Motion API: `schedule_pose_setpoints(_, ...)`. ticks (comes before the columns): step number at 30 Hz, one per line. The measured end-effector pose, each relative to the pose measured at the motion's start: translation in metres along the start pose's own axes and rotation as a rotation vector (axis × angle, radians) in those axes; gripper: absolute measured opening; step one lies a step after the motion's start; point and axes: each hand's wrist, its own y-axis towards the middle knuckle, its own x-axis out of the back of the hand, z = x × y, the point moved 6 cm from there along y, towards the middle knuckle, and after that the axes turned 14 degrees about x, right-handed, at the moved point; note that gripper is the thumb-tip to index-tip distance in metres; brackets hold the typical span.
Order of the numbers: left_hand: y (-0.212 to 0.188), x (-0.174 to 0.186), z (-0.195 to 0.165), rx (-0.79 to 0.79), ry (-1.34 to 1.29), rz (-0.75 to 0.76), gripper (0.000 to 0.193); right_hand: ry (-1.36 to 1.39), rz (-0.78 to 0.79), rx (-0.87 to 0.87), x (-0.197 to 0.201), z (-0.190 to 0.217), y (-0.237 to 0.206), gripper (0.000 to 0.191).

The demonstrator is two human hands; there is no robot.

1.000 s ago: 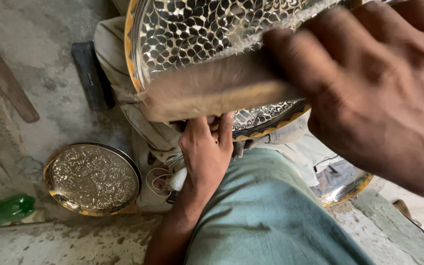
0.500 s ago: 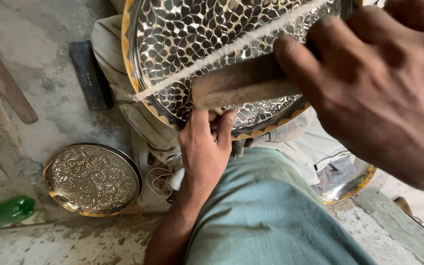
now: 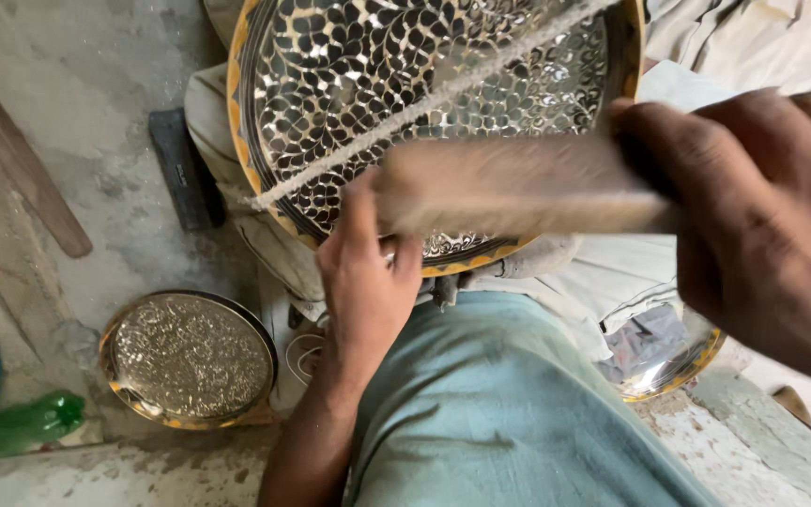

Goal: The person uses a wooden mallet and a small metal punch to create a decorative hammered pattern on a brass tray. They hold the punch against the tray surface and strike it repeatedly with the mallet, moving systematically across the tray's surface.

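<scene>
A large round metal plate [image 3: 349, 84] with a dark leaf-and-petal pattern and a yellow rim rests tilted over my lap. My left hand [image 3: 363, 282] grips its lower rim from beneath, fingers up against the edge. My right hand [image 3: 762, 216] is closed on a blurred wooden brush or block [image 3: 509, 192] held across the plate's lower face. A pale line of dust or cord [image 3: 424, 99] crosses the plate diagonally.
A smaller engraved round plate [image 3: 188, 359] lies on the floor at lower left. Another shiny plate [image 3: 668, 361] peeks out at right under cloth. A dark flat bar [image 3: 180, 169], a wooden stick [image 3: 21, 160] and a green bottle [image 3: 21, 427] lie on the concrete floor.
My right hand has swept the wooden block to the right and slightly down across the plate. The left hand has kept its grip on the rim.
</scene>
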Motion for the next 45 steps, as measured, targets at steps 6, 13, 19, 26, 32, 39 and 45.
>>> schedule_pose_setpoints(6,0.018,-0.038,0.004,-0.01,-0.141,0.253,0.03,0.011,-0.042,-0.159,-0.027,-0.025,-0.043,0.071)
schedule_pose_setpoints(13,0.022,-0.045,0.009,0.001,-0.093,0.24,0.028,-0.338,0.166,-0.042,-0.049,-0.029,-0.044,0.07)
schedule_pose_setpoints(19,0.017,-0.045,0.004,-0.064,-0.177,0.23,0.024,0.03,0.014,-0.214,-0.037,-0.03,-0.026,0.08)
schedule_pose_setpoints(26,0.014,-0.045,0.006,-0.049,-0.159,0.233,0.027,-0.099,0.047,-0.15,-0.033,-0.026,-0.001,0.064)
schedule_pose_setpoints(32,0.015,-0.048,0.005,-0.09,-0.107,0.24,0.027,0.03,0.091,-0.209,-0.039,-0.031,0.002,0.069)
schedule_pose_setpoints(39,0.016,-0.044,0.002,-0.042,-0.144,0.257,0.025,0.014,0.089,-0.269,-0.028,-0.031,0.002,0.063)
schedule_pose_setpoints(45,0.017,-0.043,-0.002,-0.059,-0.168,0.267,0.026,0.071,0.052,-0.31,-0.029,-0.035,-0.003,0.058)
